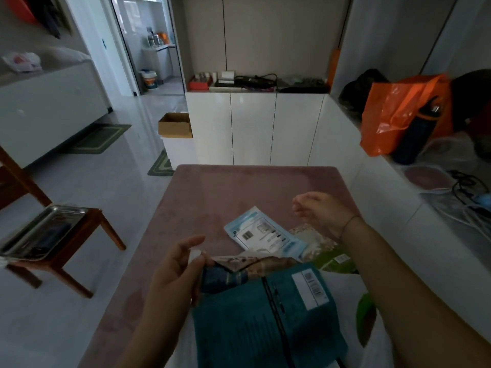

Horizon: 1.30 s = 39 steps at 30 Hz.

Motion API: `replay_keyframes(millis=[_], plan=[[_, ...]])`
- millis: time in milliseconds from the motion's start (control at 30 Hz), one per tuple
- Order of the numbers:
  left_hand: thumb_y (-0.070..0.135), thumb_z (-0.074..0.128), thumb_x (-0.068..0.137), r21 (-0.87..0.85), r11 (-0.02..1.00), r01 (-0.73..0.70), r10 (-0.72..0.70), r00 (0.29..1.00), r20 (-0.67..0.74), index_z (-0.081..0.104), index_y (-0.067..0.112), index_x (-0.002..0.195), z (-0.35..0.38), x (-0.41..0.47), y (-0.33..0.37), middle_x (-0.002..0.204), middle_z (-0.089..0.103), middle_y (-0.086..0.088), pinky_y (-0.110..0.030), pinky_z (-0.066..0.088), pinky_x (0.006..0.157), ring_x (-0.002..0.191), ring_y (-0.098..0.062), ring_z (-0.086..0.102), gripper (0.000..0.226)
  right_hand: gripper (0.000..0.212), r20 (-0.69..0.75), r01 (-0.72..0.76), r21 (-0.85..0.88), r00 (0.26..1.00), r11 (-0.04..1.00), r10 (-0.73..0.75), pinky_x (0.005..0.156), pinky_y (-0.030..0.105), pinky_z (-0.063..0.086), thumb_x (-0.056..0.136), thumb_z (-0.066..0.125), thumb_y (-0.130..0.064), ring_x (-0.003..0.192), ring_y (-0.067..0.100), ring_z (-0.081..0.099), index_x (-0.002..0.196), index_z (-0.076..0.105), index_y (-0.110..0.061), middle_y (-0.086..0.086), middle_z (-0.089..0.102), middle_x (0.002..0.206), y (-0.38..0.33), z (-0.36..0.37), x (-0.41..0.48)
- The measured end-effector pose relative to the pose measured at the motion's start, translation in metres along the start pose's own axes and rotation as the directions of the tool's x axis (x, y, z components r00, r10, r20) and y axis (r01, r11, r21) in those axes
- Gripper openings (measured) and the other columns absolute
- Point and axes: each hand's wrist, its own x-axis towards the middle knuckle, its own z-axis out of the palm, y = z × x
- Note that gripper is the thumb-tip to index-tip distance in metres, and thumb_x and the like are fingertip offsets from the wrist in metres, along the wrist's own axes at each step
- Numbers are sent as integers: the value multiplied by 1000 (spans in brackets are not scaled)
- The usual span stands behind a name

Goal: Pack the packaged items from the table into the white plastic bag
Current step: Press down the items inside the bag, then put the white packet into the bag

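Over the pink table (212, 187), her left hand (175, 277) pinched the white bag's (342, 285) rim beside the teal packet (255, 314), apparently holding it open; her right hand (321, 211), loosely curled and empty, hovered above the pale blue packet (263, 232).

The teal packet (268, 314) runs off the bottom edge at six o'clock and covers most of the white bag (345, 285), while the right forearm (414, 274) hides part of the green packet (336, 261) at four o'clock.
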Motion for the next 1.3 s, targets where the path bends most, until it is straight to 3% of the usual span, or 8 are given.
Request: replay_keyframes(millis=[133,267,533,833,1000,1100,1167,1300], plan=[[6,49,93,90,996,13,-14,1000,13,61,23,99,7,18,-9,63,66,0,-29,38,42,40,-13,46,22,48,85,-163,-266,978,950,191,102,47,44,85,57,-50,112,23,55,119,57,-16,5,60,120,41,1,58],[8,48,93,118,989,88,-92,995,26,60,18,99,19,44,-14,56,64,-5,-26,43,35,37,-20,51,17,74,137,-248,-333,942,910,306,97,41,47,82,62,-50,116,27,53,137,39,-7,14,50,136,83,23,101],[19,47,95,239,963,127,-127,992,-17,60,21,100,38,81,-5,56,64,-7,-24,46,38,41,-18,57,15,99,18,-256,-525,950,811,311,108,41,38,74,73,-46,135,33,37,147,20,-6,16,30,152,132,46,147],[18,47,95,181,971,154,-155,988,-6,59,18,102,34,73,-19,50,63,-1,-20,44,37,39,-13,54,14,109,-53,-241,-707,956,665,290,107,52,34,55,79,-58,129,37,40,140,27,-15,16,38,144,166,77,164],[17,47,94,172,975,142,-146,989,9,60,16,102,33,70,-17,51,62,-2,-21,46,38,40,-15,54,15,95,-89,-242,-722,962,649,259,111,49,26,61,83,-42,129,35,41,135,31,-13,13,42,140,164,97,165],[15,48,94,167,977,135,-138,990,8,60,14,103,32,66,-16,51,61,-2,-22,46,39,40,-15,53,15,86,-29,-268,-649,944,712,329,105,47,37,56,87,-37,120,33,52,126,43,-12,10,54,131,163,105,162],[15,48,94,169,977,133,-136,991,5,59,13,105,31,63,-14,53,61,-3,-22,47,40,40,-15,53,16,70,16,-244,-630,945,737,326,88,38,51,62,85,-29,106,30,61,121,53,-8,13,61,124,160,107,158],[15,48,94,153,980,126,-129,992,12,60,14,103,26,51,-9,60,63,-2,-20,42,38,39,-14,46,15,45,-2,-128,-544,988,829,151,85,36,49,80,70,-25,107,34,62,118,60,-4,19,64,121,125,95,135]])
